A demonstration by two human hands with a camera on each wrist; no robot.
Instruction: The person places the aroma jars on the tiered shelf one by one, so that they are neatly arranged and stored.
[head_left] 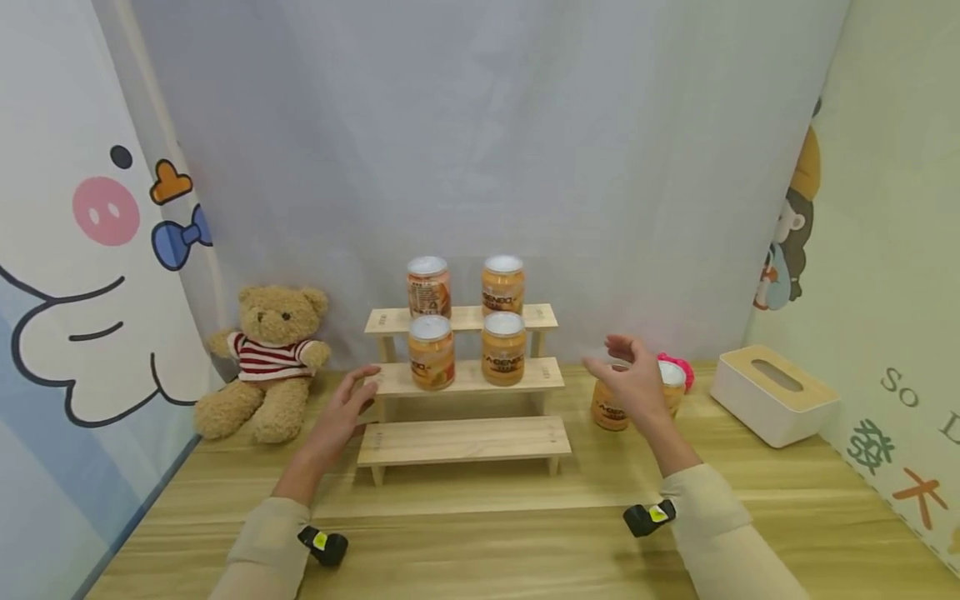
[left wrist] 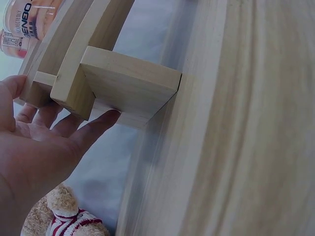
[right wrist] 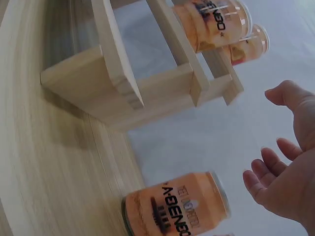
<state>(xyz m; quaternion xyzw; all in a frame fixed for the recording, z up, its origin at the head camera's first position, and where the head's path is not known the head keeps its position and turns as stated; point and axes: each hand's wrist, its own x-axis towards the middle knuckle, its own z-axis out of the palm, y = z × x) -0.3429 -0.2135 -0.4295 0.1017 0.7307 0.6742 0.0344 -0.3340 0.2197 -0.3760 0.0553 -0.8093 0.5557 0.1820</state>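
A three-tier wooden stand (head_left: 465, 440) holds two jars (head_left: 503, 348) with white lids and orange contents on its middle tier and two more jars (head_left: 429, 287) on the top tier. My left hand (head_left: 341, 421) is at the stand's left end, its fingertips touching the side of the wood (left wrist: 130, 81). Over on the right, my right hand (head_left: 636, 383) hovers with spread, relaxed fingers above a jar (right wrist: 174, 204) standing on the table. In the head view it partly covers that jar and another jar (head_left: 672, 377) beside it. Nothing is in its grasp.
A teddy bear (head_left: 273, 362) in a striped shirt sits left of the stand. At the right stands a white tissue box (head_left: 772, 398) with a wooden lid. Something bright pink (head_left: 678, 369) shows behind the right-hand jars. A pale curtain (head_left: 480, 150) hangs behind the table.
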